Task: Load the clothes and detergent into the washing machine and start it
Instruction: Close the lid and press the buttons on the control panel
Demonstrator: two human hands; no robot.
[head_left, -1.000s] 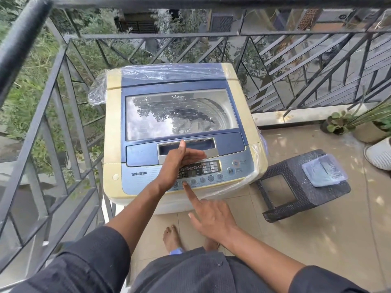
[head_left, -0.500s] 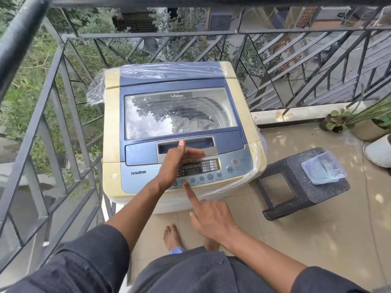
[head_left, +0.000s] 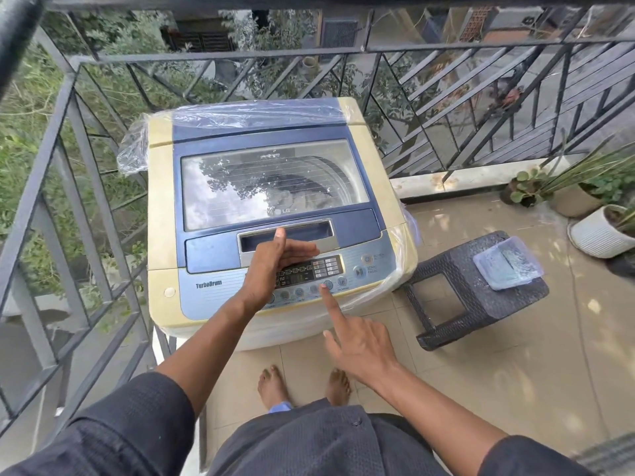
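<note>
Your right hand [head_left: 360, 345] points 1 finger at a button on the washer [head_left: 275, 207] panel, holding nothing; your left hand [head_left: 275, 266] rests flat there. Drift sideways and you set the wrong cycle.

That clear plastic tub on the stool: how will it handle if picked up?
The plastic container looks thin-walled and see-through, so probably light and slightly flexible. It sits flat near the edge of the dark stool, so a careless nudge could push it off. Low shape; unlikely to tip.

Blue-and-cream washing machine [head_left: 275, 207], lid closed (clothes seemingly inside).
</note>
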